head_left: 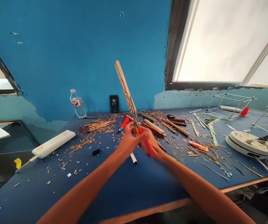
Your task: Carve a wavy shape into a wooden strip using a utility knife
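Note:
A pair of red-handled scissors (149,147) is in my right hand (149,137), its metal blades pointing up and away from me. Along the blades rises a flat wooden strip (122,79) with a wavy dark line drawn on it. My left hand (128,138) is closed around the strip's lower end, close against my right hand; the exact grip is partly hidden by fingers and scissors. A white marker (134,158) lies on the table just under my hands, and a black cap (96,152) lies to the left. Beyond my left hand is a red utility knife (124,124).
Wood shavings and sticks (102,125) litter the blue table (117,193). A water bottle (77,104) and white power bank-like box (54,143) stand left. On the right are an orange cutter (198,145), a round power strip (250,143) with cables and a stick frame (232,105).

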Tool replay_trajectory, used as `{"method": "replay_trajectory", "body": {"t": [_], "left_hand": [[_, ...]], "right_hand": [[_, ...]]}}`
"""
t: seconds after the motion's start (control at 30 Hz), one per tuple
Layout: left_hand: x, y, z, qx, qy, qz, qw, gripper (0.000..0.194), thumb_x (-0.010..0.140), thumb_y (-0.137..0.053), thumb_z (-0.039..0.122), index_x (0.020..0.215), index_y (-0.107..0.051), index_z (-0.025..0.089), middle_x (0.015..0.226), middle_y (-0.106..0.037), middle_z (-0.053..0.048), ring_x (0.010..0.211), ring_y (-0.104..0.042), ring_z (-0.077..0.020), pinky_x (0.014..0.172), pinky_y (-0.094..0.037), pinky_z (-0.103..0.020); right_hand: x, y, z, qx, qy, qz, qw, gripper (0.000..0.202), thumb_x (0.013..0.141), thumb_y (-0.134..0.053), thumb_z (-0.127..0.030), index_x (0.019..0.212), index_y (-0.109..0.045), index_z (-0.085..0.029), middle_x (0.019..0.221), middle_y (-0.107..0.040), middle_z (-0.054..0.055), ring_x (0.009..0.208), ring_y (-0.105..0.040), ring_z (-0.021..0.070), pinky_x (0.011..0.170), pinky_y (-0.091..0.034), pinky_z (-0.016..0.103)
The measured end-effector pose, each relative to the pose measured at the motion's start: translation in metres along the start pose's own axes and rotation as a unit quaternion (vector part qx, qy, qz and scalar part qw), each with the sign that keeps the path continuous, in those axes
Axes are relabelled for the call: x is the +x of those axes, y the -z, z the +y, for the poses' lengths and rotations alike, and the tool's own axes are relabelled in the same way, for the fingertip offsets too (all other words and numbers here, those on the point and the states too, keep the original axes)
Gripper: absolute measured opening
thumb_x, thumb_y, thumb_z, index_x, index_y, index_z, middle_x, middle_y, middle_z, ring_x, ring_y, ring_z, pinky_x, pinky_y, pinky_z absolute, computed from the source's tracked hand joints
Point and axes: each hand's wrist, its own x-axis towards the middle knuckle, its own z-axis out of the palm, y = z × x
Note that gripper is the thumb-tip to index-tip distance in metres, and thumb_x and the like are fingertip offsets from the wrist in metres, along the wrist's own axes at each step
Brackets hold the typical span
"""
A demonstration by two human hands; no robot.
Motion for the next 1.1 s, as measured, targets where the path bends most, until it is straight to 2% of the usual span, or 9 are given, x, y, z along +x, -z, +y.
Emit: {"method": "replay_trajectory", "body": {"t": [0.1, 0.23, 0.47, 0.6, 0.73, 0.97, 1.1], "left_hand": [[-0.015, -0.009, -0.009, -0.019, 0.023, -0.034, 0.999, 0.05, 0.097, -0.067, 0.038, 0.14, -0.052, 0.018, 0.124, -0.066, -0.01, 0.106, -0.068, -0.0249, 0.095, -0.058, -0.049], [-0.022, -0.006, -0.014, -0.015, 0.025, -0.042, 0.999, 0.044, 0.097, -0.067, 0.037, 0.134, -0.056, 0.017, 0.117, -0.067, -0.008, 0.103, -0.068, -0.0238, 0.097, -0.056, -0.05], [-0.025, -0.004, -0.015, 0.022, 0.016, -0.035, 0.999, 0.039, 0.096, -0.067, 0.037, 0.129, -0.058, 0.017, 0.11, -0.067, -0.006, 0.093, -0.067, -0.0207, 0.086, -0.058, -0.043], [-0.026, -0.004, -0.017, 0.047, 0.013, -0.028, 0.998, 0.037, 0.096, -0.068, 0.036, 0.126, -0.059, 0.016, 0.107, -0.067, -0.006, 0.089, -0.066, -0.0192, 0.081, -0.059, -0.039], [-0.027, -0.006, -0.02, 0.067, 0.013, -0.017, 0.998, 0.034, 0.096, -0.068, 0.036, 0.123, -0.061, 0.016, 0.107, -0.067, -0.006, 0.089, -0.067, -0.0188, 0.08, -0.059, -0.038], [-0.028, -0.01, -0.022, 0.095, 0.016, 0.013, 0.995, 0.031, 0.097, -0.067, 0.037, 0.119, -0.063, 0.015, 0.105, -0.069, -0.005, 0.089, -0.067, -0.019, 0.084, -0.059, -0.04], [-0.028, -0.01, -0.024, 0.11, 0.018, 0.024, 0.994, 0.03, 0.097, -0.067, 0.037, 0.117, -0.064, 0.015, 0.104, -0.07, -0.005, 0.09, -0.068, -0.0192, 0.085, -0.059, -0.041]], "right_hand": [[-0.006, -0.009, 0.0, -0.009, 0.009, 0.002, 1.0, 0.036, 0.089, -0.064, -0.052, 0.077, -0.054, -0.02, 0.07, -0.05, -0.004, 0.061, -0.043, 0.0116, 0.058, -0.036, 0.026], [-0.013, -0.015, -0.003, -0.013, 0.002, -0.005, 1.0, 0.03, 0.083, -0.06, -0.047, 0.073, -0.052, -0.02, 0.069, -0.053, -0.002, 0.062, -0.042, 0.0125, 0.056, -0.032, 0.027], [-0.02, -0.017, -0.005, -0.023, -0.015, -0.009, 1.0, 0.02, 0.076, -0.058, -0.037, 0.07, -0.05, -0.021, 0.066, -0.05, -0.002, 0.061, -0.035, 0.0117, 0.053, -0.027, 0.027], [-0.022, -0.018, 0.0, -0.023, -0.023, -0.009, 0.999, 0.018, 0.077, -0.058, -0.034, 0.07, -0.049, -0.02, 0.064, -0.048, -0.003, 0.06, -0.031, 0.0113, 0.052, -0.026, 0.026], [-0.024, -0.019, 0.004, -0.016, -0.017, -0.014, 1.0, 0.018, 0.08, -0.059, -0.033, 0.071, -0.052, -0.019, 0.069, -0.052, -0.003, 0.063, -0.034, 0.0114, 0.053, -0.028, 0.026], [-0.022, -0.02, 0.011, -0.024, -0.016, -0.027, 0.999, 0.04, 0.091, -0.065, -0.049, 0.069, -0.052, -0.019, 0.069, -0.051, -0.004, 0.059, -0.042, 0.01, 0.055, -0.034, 0.025], [-0.021, -0.021, 0.015, -0.038, -0.026, -0.032, 0.998, 0.042, 0.097, -0.063, -0.052, 0.077, -0.059, -0.016, 0.072, -0.055, -0.004, 0.06, -0.05, 0.0103, 0.056, -0.042, 0.024]]}}
